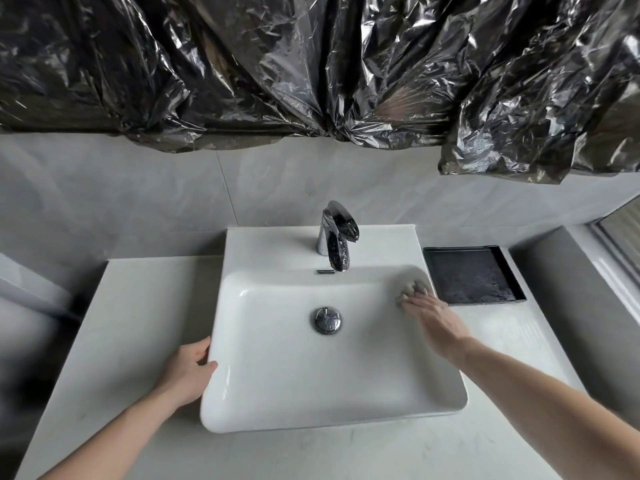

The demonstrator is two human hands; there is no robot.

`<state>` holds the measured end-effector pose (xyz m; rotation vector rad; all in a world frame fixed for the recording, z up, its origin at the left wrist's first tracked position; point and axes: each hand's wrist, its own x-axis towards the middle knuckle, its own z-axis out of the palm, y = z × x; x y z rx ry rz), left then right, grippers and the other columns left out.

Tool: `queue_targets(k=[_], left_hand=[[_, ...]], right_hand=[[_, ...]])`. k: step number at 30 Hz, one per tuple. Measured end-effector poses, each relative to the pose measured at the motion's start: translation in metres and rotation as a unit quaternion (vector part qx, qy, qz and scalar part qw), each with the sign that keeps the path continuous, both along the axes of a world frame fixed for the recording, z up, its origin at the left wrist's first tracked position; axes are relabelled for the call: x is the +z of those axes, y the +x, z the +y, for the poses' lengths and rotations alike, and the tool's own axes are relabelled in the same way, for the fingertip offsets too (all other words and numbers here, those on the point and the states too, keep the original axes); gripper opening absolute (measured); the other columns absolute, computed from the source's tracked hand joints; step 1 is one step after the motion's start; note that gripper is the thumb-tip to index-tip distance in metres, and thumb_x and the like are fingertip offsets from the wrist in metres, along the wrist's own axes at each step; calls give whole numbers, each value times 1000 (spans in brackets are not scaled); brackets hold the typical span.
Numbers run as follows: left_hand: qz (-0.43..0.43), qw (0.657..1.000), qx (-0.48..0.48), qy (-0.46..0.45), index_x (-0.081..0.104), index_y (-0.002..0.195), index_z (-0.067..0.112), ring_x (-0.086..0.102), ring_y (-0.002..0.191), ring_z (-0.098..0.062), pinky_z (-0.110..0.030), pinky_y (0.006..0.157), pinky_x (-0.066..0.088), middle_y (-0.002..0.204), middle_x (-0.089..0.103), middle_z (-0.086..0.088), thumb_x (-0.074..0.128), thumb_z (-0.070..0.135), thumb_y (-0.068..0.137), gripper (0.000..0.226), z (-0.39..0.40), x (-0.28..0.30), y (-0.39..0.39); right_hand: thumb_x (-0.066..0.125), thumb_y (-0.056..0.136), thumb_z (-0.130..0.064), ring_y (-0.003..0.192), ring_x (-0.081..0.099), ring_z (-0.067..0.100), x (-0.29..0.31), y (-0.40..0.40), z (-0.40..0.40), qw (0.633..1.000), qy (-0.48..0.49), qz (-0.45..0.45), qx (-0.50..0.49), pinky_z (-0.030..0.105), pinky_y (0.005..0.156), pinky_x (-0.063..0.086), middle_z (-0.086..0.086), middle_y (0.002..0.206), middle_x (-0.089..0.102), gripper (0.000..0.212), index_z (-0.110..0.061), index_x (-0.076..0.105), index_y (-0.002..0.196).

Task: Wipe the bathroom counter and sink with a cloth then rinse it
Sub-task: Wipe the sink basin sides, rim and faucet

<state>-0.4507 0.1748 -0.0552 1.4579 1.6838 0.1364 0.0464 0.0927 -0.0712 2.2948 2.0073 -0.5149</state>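
Note:
A white rectangular sink (263, 403) stands on a pale counter (138, 306). My right hand (433, 317) presses a bunched grey cloth (414, 289) against the sink's far right inner corner, fingers flat over it. My left hand (188, 368) grips the sink's left rim near the front, thumb on the edge. A chrome faucet (336, 237) rises at the back of the sink, and no water runs from it. The chrome drain plug (327, 320) sits in the middle of the basin.
A black square tray (474, 275) lies on the counter just right of the sink, close to my right hand. Crumpled black plastic sheeting (311, 64) hangs over the wall above. A window sill (609, 265) runs along the right side.

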Motion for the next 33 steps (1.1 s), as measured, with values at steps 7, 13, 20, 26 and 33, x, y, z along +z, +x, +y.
queue_targets(k=[7, 13, 20, 26, 33], left_hand=[[20, 1000, -12, 0, 56, 139, 43, 63, 124, -13, -31, 98, 51, 132, 66, 13, 60, 20, 81, 62, -5, 2, -8], [46, 998, -33, 19, 50, 144, 39, 60, 127, -16, -33, 100, 51, 137, 63, 12, 56, 26, 85, 61, -7, -4, -10], [30, 998, -15, 53, 61, 137, 25, 63, 122, -25, -30, 92, 49, 131, 68, -1, 56, 13, 96, 42, -24, 8, 1], [-11, 998, 4, 55, 66, 131, 19, 66, 115, -20, -31, 95, 51, 127, 71, -1, 55, 7, 95, 39, -42, 8, -10], [-188, 975, 102, -60, 64, 127, 8, 68, 98, -27, -27, 67, 59, 123, 68, -13, 46, -7, 100, 35, -52, 4, -33]], right_hand=[[37, 98, -3, 156, 23, 23, -4, -44, -68, 995, -57, -77, 7, 31, 124, 21, -2, 163, 38, 68, -28, 26, 160], [39, 91, -20, 100, 62, 29, 22, -74, -127, 988, -122, -13, -98, 29, 70, 40, -1, 108, 69, 44, -55, 64, 87], [37, 95, -28, 113, 64, 28, 36, -119, -136, 986, -82, 1, -143, 36, 90, 50, -3, 120, 72, 35, -28, 69, 110], [39, 78, -29, 119, 63, 23, 34, -228, -110, 982, -57, 150, -94, 34, 99, 48, -10, 125, 71, 47, -32, 68, 116], [44, 83, -22, 124, 60, 25, 30, -360, -64, 970, -43, 237, -9, 28, 105, 42, -6, 132, 68, 49, -29, 67, 126]])
